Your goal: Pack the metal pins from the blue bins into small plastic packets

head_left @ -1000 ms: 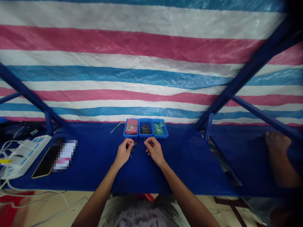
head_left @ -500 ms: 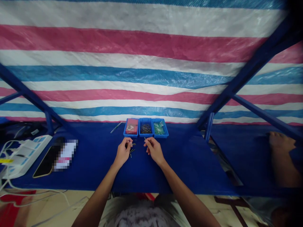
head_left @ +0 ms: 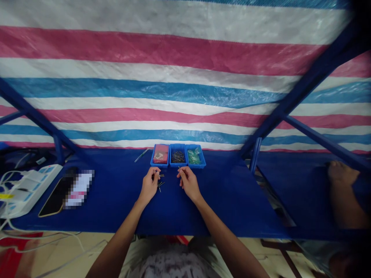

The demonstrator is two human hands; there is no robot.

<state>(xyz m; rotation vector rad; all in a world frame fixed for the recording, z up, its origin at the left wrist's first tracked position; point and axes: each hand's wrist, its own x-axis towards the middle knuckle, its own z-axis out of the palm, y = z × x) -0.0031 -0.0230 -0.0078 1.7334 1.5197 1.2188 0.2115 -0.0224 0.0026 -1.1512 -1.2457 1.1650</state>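
Observation:
My left hand is closed in a pinch over the blue table, just in front of the left tray. What its fingertips hold, if anything, is too small to name. Beside it lie several thin screw-like pieces, dark with gold-coloured parts. Across from it, my right hand pinches a thin screw-like piece between thumb and forefinger, its tip pointing up at the front of the middle tray. That middle blue tray holds a heap of similar thin dark pieces.
The left blue tray has red content with small white parts, the right tray green and clear pieces. A pen, a phone and a power strip lie leftward. Another person's arm rests at right.
The whole view has shifted slightly. Both hands keep nearly the same pinched poses and places over the table.

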